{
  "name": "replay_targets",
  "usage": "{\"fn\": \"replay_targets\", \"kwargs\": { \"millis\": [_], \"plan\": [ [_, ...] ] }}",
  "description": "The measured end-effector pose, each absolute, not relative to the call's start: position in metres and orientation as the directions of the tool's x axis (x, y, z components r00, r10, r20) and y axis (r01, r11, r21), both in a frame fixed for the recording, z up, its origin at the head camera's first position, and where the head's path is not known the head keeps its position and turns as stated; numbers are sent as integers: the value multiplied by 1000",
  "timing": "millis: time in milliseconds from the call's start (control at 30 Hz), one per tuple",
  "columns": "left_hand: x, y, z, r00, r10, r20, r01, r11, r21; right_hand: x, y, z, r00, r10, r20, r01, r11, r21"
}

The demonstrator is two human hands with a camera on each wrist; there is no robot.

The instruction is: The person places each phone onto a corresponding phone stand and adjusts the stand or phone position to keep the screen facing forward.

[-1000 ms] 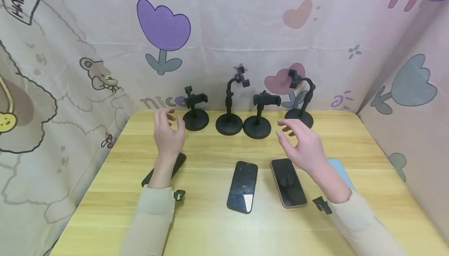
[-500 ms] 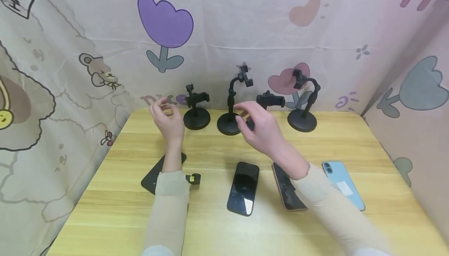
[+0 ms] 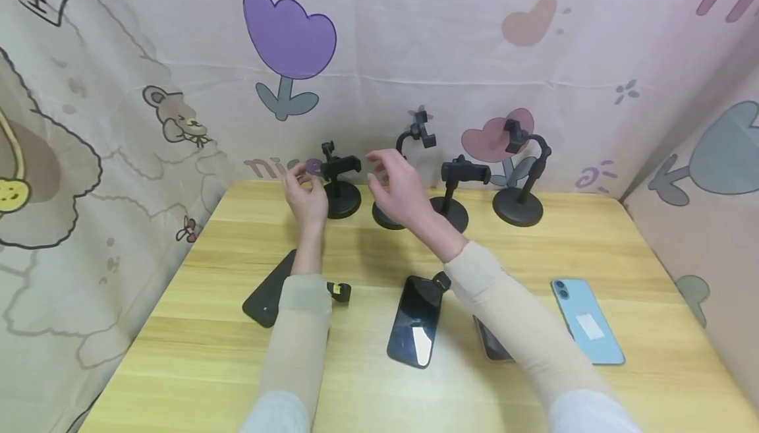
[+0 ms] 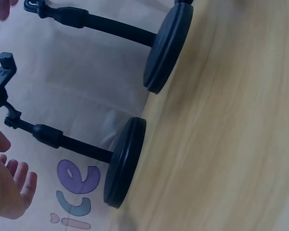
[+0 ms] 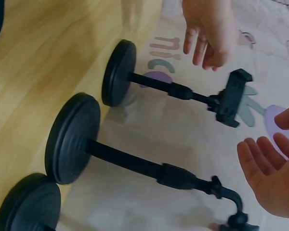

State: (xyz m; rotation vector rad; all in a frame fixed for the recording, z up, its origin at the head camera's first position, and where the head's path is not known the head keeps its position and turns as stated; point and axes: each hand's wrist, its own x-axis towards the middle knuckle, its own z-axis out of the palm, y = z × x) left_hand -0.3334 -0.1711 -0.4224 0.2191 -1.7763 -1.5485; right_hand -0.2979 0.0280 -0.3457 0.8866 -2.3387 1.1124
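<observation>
My left hand [image 3: 307,199] is raised just left of the leftmost black phone stand [image 3: 342,199], its fingers loosely bent and holding nothing. In the left wrist view that stand's clamp [image 4: 1,79] is close above the hand's thumb. My right hand [image 3: 398,186] hovers in front of the second phone stand [image 3: 420,131], hiding much of its pole. Nothing is between the right fingers, which are spread and relaxed. The right wrist view shows this hand [image 5: 274,178] beside the curved neck [image 5: 231,195] of the second stand, with the left hand [image 5: 212,33] beyond the first stand's clamp [image 5: 232,97].
Two more stands, one with a wide clamp [image 3: 465,171] and one with a bent neck [image 3: 536,166], are to the right. On the wooden table [image 3: 207,360] lie a black phone [image 3: 269,294], a dark-screened phone [image 3: 415,321], a partly covered phone [image 3: 492,341] and a blue phone [image 3: 588,321].
My right hand has travelled left, from near the rightmost stand to the second one. The left hand has shifted slightly right, closer to the leftmost stand. The blue phone is more visible now.
</observation>
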Motion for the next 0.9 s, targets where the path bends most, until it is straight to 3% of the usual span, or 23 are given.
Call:
{"fn": "replay_targets", "kwargs": {
  "millis": [133, 400, 900],
  "plan": [
    [-342, -169, -424, -726, -549, 414, 305, 282, 910, -312, 19, -346, -771, -381, 510, -635, 515, -576],
    [-352, -169, -431, -714, -431, 551, 349, 463, 815, -328, 7, -349, -847, -383, 370, -529, 522, -669],
    [-359, -162, -435, -757, -365, 541, 371, 442, 817, -330, 5, -363, -810, -391, 437, -585, 489, -647]
  ]
}}
